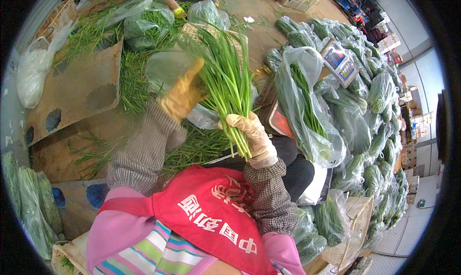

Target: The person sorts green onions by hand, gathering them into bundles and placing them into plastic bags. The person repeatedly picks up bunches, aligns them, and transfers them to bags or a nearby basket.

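Note:
A bunch of long green leafy stalks [230, 84], like Chinese chives, stands upright in my right hand [252, 134], which wears a pale glove and is closed round the pale stem ends. My left hand [183, 91], in a blurred yellow-orange glove, is just left of the leaves; its fingers point up, and whether it touches the leaves is unclear. Loose greens [201, 145] lie below and behind both hands. Right of the bunch, an open clear plastic bag [306, 106] holds more of the stalks.
Bagged greens [360, 124] are piled along the right, with a digital scale or boxed device [339, 62] on them. A wooden board [83, 91] lies at left near a white plastic bag [34, 73]. A woven basket [241, 41] is beyond the bunch. Another person's gloved hand [179, 12] is at the top.

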The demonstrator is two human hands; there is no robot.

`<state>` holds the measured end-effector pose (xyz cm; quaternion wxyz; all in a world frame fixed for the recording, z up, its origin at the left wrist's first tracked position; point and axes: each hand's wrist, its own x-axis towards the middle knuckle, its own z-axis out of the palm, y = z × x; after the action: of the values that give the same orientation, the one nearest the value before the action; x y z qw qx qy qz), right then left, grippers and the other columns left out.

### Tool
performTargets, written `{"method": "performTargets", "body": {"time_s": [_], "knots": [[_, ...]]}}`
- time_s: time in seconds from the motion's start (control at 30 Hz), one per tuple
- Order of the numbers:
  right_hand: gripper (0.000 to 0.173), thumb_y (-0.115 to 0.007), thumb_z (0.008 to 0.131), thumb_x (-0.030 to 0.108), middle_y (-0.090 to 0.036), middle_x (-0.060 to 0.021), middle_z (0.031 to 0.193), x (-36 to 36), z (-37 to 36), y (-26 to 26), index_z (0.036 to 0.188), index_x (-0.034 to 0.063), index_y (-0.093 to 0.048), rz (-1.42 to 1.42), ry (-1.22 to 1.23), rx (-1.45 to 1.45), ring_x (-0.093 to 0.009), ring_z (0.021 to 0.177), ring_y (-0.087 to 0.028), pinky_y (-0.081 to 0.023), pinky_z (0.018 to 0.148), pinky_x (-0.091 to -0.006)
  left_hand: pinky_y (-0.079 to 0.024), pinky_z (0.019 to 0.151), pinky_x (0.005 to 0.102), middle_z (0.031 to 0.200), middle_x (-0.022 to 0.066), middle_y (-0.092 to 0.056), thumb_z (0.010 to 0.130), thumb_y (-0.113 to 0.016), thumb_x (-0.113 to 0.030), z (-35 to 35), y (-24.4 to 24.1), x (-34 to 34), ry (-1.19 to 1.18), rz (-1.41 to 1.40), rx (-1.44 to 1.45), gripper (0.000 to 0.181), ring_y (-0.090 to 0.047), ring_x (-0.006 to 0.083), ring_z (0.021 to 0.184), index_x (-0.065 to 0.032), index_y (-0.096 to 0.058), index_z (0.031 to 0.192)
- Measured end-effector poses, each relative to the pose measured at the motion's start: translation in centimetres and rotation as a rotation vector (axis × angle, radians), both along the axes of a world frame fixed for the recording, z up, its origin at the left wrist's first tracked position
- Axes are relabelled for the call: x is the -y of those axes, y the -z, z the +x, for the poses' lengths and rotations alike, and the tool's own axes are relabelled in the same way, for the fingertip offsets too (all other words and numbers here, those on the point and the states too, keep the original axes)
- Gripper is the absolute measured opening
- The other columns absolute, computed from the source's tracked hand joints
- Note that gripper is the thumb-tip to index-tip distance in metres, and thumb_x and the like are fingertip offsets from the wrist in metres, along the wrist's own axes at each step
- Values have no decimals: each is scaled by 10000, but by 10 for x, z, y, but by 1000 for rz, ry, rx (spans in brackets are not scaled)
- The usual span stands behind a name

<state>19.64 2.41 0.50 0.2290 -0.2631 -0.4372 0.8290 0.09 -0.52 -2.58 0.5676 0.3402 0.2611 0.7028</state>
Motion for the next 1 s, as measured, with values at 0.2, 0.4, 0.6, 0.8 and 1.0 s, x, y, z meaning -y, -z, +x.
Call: {"method": "performTargets", "body": {"time_s": [0.2,0.4,0.6,0.8,1.0], "knots": [[418,-680,785,270,-626,-37,800,8,-1,-1,1092,15,-558,-34,-18,1,-94,638,-576,-453,546,-193,-238,1067,491,1359,162,-400,855,-290,-662,44,42,32,319,-31,455,793,-418,310,1224,-50,-335,1358],[490,-615,819,345,-646,-159,890,22,7,4,1126,-25,-524,-266,-199,-3,-229,765,-651,-542,586,-292,-249,1015,611,1430,311,-65,825,-371,-669,40,26,-18,403,466,661,866,-255,464,1282,-70,-179,1419],[505,-588,834,393,-630,-133,949,4,19,8,1134,-10,-532,-71,-219,176,-221,848,-612,-508,699,-307,-217,1039,597,1440,306,21,860,-412,-586,37,15,-29,483,615,756,812,-288,391,1292,-46,-171,1417],[387,-704,731,185,-529,-138,1146,-9,24,-40,1067,43,-574,1323,365,233,-268,1103,-475,-329,975,-382,-281,1032,568,1453,247,-108,889,-459,-476,29,8,-27,391,522,627,723,-414,316,1228,-36,-205,1403],[544,-750,608,175,-368,-266,1336,20,-10,-40,1104,87,-544,1488,242,561,-418,1233,-352,-298,1012,-435,-474,886,471,1300,241,-421,821,-568,-319,36,-10,-21,164,269,492,650,-536,290,1076,-38,-320,1353]]}}
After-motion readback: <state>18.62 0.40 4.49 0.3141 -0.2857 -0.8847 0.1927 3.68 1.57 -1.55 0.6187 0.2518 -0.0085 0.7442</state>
